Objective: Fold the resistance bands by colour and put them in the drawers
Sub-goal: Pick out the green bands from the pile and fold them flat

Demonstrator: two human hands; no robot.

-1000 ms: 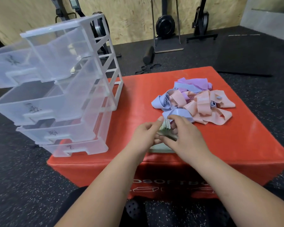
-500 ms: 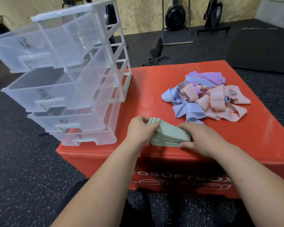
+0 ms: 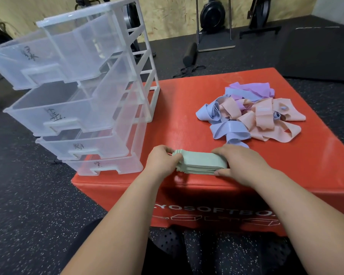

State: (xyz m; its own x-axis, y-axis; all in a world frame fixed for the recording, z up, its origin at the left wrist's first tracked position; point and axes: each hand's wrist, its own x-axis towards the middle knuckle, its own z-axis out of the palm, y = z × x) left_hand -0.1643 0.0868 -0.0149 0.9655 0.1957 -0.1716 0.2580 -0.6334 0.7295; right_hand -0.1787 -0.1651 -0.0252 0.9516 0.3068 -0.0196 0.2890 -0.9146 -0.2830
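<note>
Head view: my left hand (image 3: 163, 161) and right hand (image 3: 240, 161) clamp their fingers on opposite ends of the green stack (image 3: 201, 162). It is pale, flat and neatly layered. It lies between my fingers on the red box (image 3: 187, 108), its long axis running hand to hand. The loose bands (image 3: 252, 114) lie just beyond my right fingers.

The red soft box (image 3: 187, 116) carries a clear drawer unit (image 3: 68, 118), a folded green stack (image 3: 201, 161) and a loose band pile (image 3: 256, 116).

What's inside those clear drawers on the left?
The top drawer and second drawer show nothing inside. The two lower drawers are mostly covered by those above, so their contents cannot be told.
</note>
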